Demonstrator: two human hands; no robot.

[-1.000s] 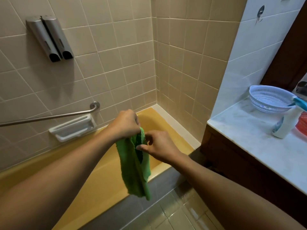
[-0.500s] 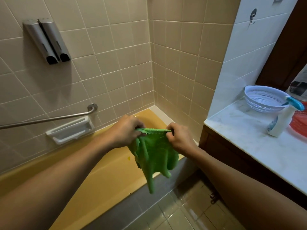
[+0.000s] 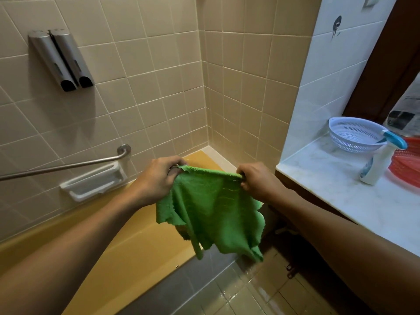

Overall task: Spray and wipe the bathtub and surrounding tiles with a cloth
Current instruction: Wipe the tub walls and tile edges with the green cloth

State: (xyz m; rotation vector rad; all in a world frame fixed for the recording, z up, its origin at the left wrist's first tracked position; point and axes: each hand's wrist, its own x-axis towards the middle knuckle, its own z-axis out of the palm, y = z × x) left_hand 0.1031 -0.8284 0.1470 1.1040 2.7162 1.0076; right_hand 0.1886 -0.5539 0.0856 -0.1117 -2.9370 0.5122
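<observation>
the left grip (image 3: 156,178), a bare hand, pinches one top corner of the green cloth (image 3: 213,208), fingers curled over its frayed edge. the right grip (image 3: 259,180) is closed on the other top corner. the top edge runs taut between them and the rest hangs loose, its ragged lower edge in the air.

the cloth hangs above the near rim of the yellow bathtub (image 3: 136,242), at the tub's right end, touching neither the rim nor the wet tiled floor (image 3: 227,296) in front of the tub. open air lies all round the cloth.

behind the tub, the beige tiles (image 3: 147,98) rise on the back wall and turn a corner at the tub's right end. a steel grab bar (image 3: 61,167) runs along the back wall just above the tub's far edge, with a white soap dish (image 3: 93,183) beneath it and two grey dispensers (image 3: 61,60) higher up.

right of the tub stands a marble-topped desk (image 3: 341,189), its front edge close to the right forearm. on it, well apart from the tub, stand a white spray bottle (image 3: 375,164) with a blue trigger, a white colander (image 3: 354,137) behind it and a red basket (image 3: 406,164) beside it.
</observation>
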